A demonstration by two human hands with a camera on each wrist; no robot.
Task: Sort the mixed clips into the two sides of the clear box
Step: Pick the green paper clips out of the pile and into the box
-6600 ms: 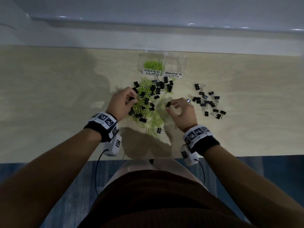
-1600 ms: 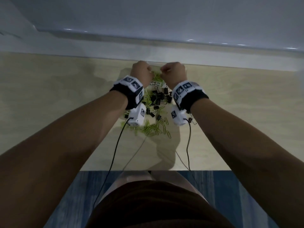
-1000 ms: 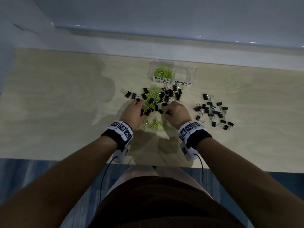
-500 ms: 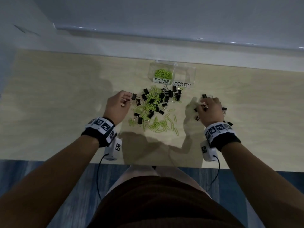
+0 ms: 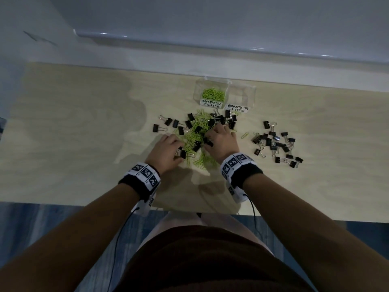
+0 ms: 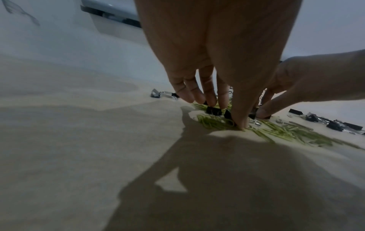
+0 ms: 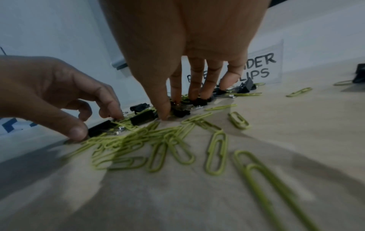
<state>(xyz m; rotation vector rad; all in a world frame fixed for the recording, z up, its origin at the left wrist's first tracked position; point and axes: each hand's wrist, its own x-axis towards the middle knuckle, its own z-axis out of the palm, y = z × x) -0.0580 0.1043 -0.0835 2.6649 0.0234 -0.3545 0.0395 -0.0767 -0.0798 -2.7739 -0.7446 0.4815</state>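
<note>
A mixed pile [image 5: 197, 131] of green paper clips and black binder clips lies in front of the clear box [image 5: 250, 95]. The box's left side, labelled PAPER CLIPS, holds green paper clips [image 5: 213, 94]; I see nothing in the side labelled BINDER CLIPS. Both hands are down in the pile. My left hand [image 5: 179, 150] pinches a black binder clip [image 6: 214, 111] between thumb and fingers. My right hand [image 5: 210, 140] has thumb and fingertips closed round another black binder clip [image 7: 180, 112]. Loose green paper clips [image 7: 216, 153] lie just in front of the hands.
A separate group of black binder clips [image 5: 275, 144] lies to the right of the pile. A few binder clips [image 5: 166, 124] sit in a row at its left. One stray paper clip [image 5: 244, 135] lies between pile and group. The table's near edge [image 5: 84, 204] is close to my wrists.
My right hand has come back left from the separate binder clip group into the pile. My left hand has moved right from the pile's left edge. Both now grip binder clips.
</note>
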